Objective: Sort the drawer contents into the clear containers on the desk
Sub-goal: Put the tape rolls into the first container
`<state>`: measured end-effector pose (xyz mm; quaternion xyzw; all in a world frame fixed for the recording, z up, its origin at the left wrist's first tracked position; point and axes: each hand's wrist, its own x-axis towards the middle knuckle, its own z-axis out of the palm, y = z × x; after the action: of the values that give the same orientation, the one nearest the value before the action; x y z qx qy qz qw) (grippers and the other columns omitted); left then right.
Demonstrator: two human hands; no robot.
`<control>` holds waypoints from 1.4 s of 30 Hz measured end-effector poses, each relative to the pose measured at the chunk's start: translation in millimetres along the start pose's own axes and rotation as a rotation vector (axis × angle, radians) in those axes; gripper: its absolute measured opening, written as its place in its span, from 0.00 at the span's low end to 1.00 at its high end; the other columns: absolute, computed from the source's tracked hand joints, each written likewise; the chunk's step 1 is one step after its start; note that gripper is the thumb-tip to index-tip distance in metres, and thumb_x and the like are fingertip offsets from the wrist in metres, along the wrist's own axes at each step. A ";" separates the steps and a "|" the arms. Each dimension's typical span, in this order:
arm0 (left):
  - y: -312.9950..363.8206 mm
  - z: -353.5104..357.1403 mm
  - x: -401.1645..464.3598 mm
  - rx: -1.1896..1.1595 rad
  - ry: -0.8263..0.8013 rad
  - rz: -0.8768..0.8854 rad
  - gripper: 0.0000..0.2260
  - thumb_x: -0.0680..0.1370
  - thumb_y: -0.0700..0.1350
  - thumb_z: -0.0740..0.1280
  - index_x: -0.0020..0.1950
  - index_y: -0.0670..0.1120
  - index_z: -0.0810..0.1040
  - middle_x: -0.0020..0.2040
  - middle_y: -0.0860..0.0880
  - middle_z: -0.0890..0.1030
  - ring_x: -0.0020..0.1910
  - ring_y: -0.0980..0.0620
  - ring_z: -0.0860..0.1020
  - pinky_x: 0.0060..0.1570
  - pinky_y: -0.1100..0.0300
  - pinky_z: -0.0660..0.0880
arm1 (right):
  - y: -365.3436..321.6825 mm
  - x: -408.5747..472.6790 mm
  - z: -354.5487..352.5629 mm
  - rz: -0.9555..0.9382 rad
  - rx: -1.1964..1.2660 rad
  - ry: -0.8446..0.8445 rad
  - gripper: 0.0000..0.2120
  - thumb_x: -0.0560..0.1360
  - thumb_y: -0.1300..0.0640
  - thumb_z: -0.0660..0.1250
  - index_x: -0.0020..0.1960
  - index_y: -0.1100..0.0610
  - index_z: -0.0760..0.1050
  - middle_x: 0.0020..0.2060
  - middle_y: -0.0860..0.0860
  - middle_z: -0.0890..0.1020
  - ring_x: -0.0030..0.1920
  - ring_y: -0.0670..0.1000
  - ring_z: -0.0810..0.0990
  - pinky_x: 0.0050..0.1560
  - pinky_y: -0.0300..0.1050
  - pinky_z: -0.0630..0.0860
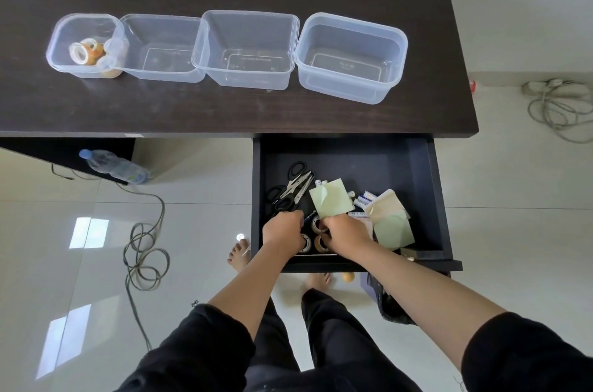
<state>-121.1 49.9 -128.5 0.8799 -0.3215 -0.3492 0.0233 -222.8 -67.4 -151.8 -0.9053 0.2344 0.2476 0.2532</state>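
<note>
Four clear plastic containers stand in a row across the upper half of the frame on the dark wooden desk (pixel 224 115). The leftmost small container (pixel 85 45) holds several rolls of clear tape; the other three (pixel 162 48) (pixel 245 48) (pixel 351 56) hold nothing. At lower centre the black open drawer (pixel 430 199) holds two pairs of black-handled scissors (pixel 292 189), two pale green sticky-note pads (pixel 332 200) (pixel 393 229) and four brown tape rolls (pixel 316 224). The left hand (pixel 282 231) and right hand (pixel 345 231) are both curled down among the rolls; whether either grips one cannot be told.
</note>
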 end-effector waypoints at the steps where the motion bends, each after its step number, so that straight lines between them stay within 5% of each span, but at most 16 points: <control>1: -0.4 -0.9 -1.5 -0.002 0.009 0.011 0.12 0.71 0.41 0.67 0.54 0.49 0.75 0.48 0.48 0.81 0.44 0.46 0.79 0.37 0.57 0.75 | -0.2 -0.7 -0.7 0.001 0.006 0.002 0.07 0.72 0.60 0.63 0.49 0.55 0.77 0.44 0.55 0.81 0.47 0.58 0.80 0.39 0.44 0.70; 9: -1.5 -0.2 -10.9 0.053 0.017 0.010 0.20 0.75 0.44 0.64 0.67 0.47 0.70 0.61 0.43 0.75 0.61 0.43 0.71 0.54 0.51 0.75 | -3.0 -1.6 -3.3 0.017 0.035 -0.002 0.05 0.71 0.60 0.63 0.47 0.56 0.75 0.44 0.55 0.81 0.47 0.59 0.80 0.40 0.46 0.72; 16: 3.2 -4.5 -15.3 0.126 -0.023 0.011 0.25 0.78 0.48 0.60 0.75 0.50 0.60 0.67 0.42 0.69 0.65 0.41 0.68 0.60 0.46 0.70 | -7.2 -2.1 -6.8 0.018 0.053 -0.007 0.07 0.72 0.58 0.63 0.49 0.57 0.75 0.45 0.55 0.81 0.47 0.59 0.80 0.41 0.45 0.72; 26: 6.8 -9.2 -17.5 -0.101 -0.044 -0.026 0.17 0.74 0.44 0.62 0.62 0.56 0.72 0.61 0.48 0.70 0.59 0.43 0.71 0.61 0.45 0.67 | -7.4 -7.5 -15.1 0.014 0.118 -0.010 0.10 0.72 0.54 0.66 0.52 0.55 0.76 0.46 0.53 0.81 0.48 0.56 0.80 0.41 0.45 0.73; 34: 3.2 -15.1 -28.8 -0.299 0.076 -0.067 0.13 0.74 0.39 0.65 0.56 0.52 0.74 0.73 0.43 0.52 0.49 0.42 0.79 0.53 0.48 0.77 | -7.7 -14.3 -27.0 0.020 0.167 -0.027 0.10 0.71 0.53 0.66 0.51 0.52 0.77 0.45 0.51 0.82 0.46 0.54 0.80 0.44 0.47 0.76; 42: 4.8 -43.8 -38.4 -0.379 0.197 0.028 0.16 0.76 0.38 0.60 0.61 0.52 0.74 0.58 0.48 0.74 0.53 0.47 0.75 0.52 0.51 0.77 | -16.6 -18.7 -57.7 0.019 0.184 -0.010 0.09 0.69 0.49 0.66 0.47 0.51 0.77 0.42 0.49 0.82 0.44 0.52 0.80 0.45 0.47 0.78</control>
<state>-117.3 60.4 -71.1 0.8851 -0.2581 -0.3155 0.2246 -209.0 -82.3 -92.4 -0.8748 0.2635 0.2318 0.3341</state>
